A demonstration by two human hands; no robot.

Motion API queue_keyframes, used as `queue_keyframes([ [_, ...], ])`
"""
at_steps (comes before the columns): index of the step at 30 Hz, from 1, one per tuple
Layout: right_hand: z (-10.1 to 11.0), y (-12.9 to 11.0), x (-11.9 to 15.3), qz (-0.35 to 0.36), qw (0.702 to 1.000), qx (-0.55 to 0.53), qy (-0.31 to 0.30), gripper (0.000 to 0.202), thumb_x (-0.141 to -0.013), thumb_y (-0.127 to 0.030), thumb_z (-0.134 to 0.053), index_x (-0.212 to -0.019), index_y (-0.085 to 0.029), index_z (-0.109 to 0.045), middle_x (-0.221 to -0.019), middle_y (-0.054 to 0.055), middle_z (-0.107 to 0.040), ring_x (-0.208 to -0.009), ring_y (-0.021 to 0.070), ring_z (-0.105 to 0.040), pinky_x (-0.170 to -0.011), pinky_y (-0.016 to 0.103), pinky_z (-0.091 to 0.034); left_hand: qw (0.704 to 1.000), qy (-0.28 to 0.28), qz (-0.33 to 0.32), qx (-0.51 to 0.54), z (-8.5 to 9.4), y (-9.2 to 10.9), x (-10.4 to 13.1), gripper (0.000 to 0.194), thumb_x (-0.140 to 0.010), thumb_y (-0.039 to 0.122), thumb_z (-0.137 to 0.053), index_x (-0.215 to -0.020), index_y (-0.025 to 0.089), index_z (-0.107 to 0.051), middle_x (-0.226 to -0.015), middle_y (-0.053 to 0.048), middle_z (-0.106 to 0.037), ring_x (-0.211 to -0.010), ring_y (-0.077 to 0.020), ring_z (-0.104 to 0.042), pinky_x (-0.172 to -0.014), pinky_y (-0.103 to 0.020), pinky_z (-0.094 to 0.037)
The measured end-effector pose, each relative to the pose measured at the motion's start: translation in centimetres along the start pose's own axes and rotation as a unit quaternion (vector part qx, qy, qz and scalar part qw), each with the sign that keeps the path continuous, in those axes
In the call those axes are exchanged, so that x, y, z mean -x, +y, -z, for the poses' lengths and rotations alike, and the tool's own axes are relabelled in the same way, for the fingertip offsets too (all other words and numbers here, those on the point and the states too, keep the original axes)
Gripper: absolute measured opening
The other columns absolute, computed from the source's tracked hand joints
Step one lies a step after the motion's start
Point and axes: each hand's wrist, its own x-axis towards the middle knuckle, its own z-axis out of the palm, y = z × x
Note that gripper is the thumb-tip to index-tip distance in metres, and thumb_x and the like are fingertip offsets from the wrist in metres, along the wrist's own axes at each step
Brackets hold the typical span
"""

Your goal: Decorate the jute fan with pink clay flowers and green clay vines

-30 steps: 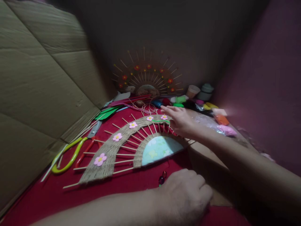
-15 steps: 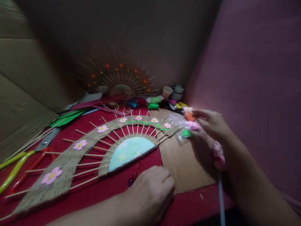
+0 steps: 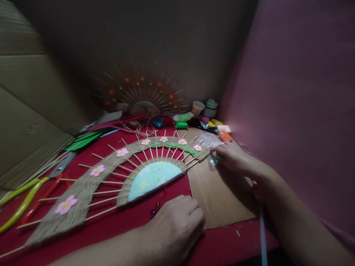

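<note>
Your left hand (image 3: 180, 225) is clenched below the woven fan (image 3: 111, 170); your right (image 3: 231, 157) hovers off its right end, grip unclear.

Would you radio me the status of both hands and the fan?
Left hand curled near woven fan, grip hidden. Right hand at fan's right end, partly covering green packet. Seven pink flowers on fan.

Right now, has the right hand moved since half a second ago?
Yes: the right hand has shifted leftward, from the orange packet toward the woven fan.
</note>
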Motion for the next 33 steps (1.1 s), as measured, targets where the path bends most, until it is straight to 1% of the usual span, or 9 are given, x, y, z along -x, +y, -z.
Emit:
queue_keyframes([
  [4, 2.2, -1.4, 0.6, -0.009, 0.998, -0.002, 0.054, 0.032, -0.069, -0.011, -0.057, -0.100, -0.019, -0.064, -0.092, 0.011, -0.062, -0.091, 0.0266, -0.052, -0.075, 0.040, -0.045, 1.000, -0.001, 0.007, 0.026, 0.3, 0.1, 0.1, 0.014, -0.088, 0.018, -0.043, -0.079, 0.016, -0.053, -0.078, -0.004, -0.058, -0.067, -0.0156, -0.048, -0.059, -0.028, -0.039],
  [7, 4.1, -4.0, 1.1, 0.028, 0.990, -0.106, 0.093, 0.033, -0.074, -0.016, -0.054, -0.106, -0.024, -0.061, -0.102, 0.009, -0.060, -0.096, 0.0248, -0.053, -0.078, 0.039, -0.046, 0.986, 0.035, 0.061, 0.150, 0.8, 0.3, 0.0, 0.013, -0.089, 0.018, -0.043, -0.090, 0.015, -0.055, -0.081, -0.004, -0.061, -0.071, -0.0143, -0.053, -0.064, -0.026, -0.042],
  [9, 4.9, -6.1, 1.1, 0.048, 0.977, -0.179, 0.104, 0.037, -0.077, -0.014, -0.051, -0.112, -0.025, -0.057, -0.105, 0.008, -0.060, -0.095, 0.0216, -0.056, -0.078, 0.036, -0.047, 0.953, 0.083, 0.130, 0.262, 1.2, 0.3, -0.1, 0.013, -0.090, 0.020, -0.044, -0.096, 0.017, -0.055, -0.082, -0.002, -0.061, -0.072, -0.0126, -0.055, -0.067, -0.025, -0.044],
  [13, 4.8, -9.4, 0.2, 0.075, 0.964, -0.217, 0.133, 0.035, -0.075, -0.009, -0.055, -0.106, -0.024, -0.056, -0.101, 0.006, -0.059, -0.094, 0.0202, -0.055, -0.081, 0.035, -0.046, 0.846, 0.207, 0.247, 0.424, 2.5, 0.0, -0.8, 0.012, -0.089, 0.028, -0.047, -0.087, 0.017, -0.051, -0.074, 0.001, -0.055, -0.064, -0.0096, -0.051, -0.060, -0.022, -0.043],
  [15, 4.1, -10.2, -0.2, 0.060, 0.957, -0.246, 0.142, 0.029, -0.075, -0.009, -0.056, -0.101, -0.022, -0.057, -0.098, 0.005, -0.058, -0.091, 0.0193, -0.055, -0.080, 0.035, -0.046, 0.800, 0.236, 0.273, 0.479, 3.0, -0.4, -1.1, 0.016, -0.089, 0.032, -0.047, -0.082, 0.018, -0.047, -0.068, 0.004, -0.051, -0.056, -0.0079, -0.046, -0.052, -0.021, -0.040],
  [17, 3.5, -10.7, -0.4, 0.040, 0.946, -0.282, 0.156, 0.024, -0.076, -0.009, -0.055, -0.096, -0.022, -0.057, -0.093, 0.004, -0.057, -0.087, 0.0184, -0.054, -0.077, 0.034, -0.046, 0.775, 0.241, 0.285, 0.509, 3.3, -0.8, -1.3, 0.019, -0.089, 0.035, -0.046, -0.082, 0.018, -0.046, -0.066, 0.004, -0.050, -0.050, -0.0067, -0.043, -0.048, -0.020, -0.037],
  [20, 3.0, -11.2, -0.4, 0.016, 0.935, -0.312, 0.171, 0.022, -0.076, -0.008, -0.053, -0.093, -0.022, -0.057, -0.087, 0.003, -0.056, -0.081, 0.0174, -0.053, -0.072, 0.032, -0.046, 0.778, 0.243, 0.286, 0.504, 3.4, -1.3, -1.5, 0.020, -0.088, 0.036, -0.048, -0.081, 0.017, -0.047, -0.067, 0.004, -0.052, -0.049, -0.0060, -0.043, -0.046, -0.019, -0.036],
  [27, 2.5, -11.9, 0.1, 0.016, 0.939, -0.286, 0.191, 0.027, -0.074, -0.006, -0.055, -0.095, -0.023, -0.057, -0.089, 0.002, -0.062, -0.082, 0.0171, -0.057, -0.071, 0.030, -0.046, 0.790, 0.213, 0.304, 0.488, 3.3, -2.0, -1.5, 0.011, -0.083, 0.028, -0.052, -0.085, 0.018, -0.048, -0.059, 0.006, -0.051, -0.046, -0.0065, -0.046, -0.044, -0.018, -0.035],
  [33, 2.3, -12.2, 0.4, 0.062, 0.966, -0.192, 0.161, 0.024, -0.076, -0.009, -0.054, -0.097, -0.021, -0.057, -0.088, 0.004, -0.066, -0.076, 0.0172, -0.059, -0.065, 0.028, -0.045, 0.822, 0.199, 0.280, 0.454, 2.7, -2.6, -1.5, 0.011, -0.084, 0.027, -0.049, -0.088, 0.017, -0.051, -0.060, 0.004, -0.055, -0.048, -0.0074, -0.049, -0.047, -0.020, -0.038],
])
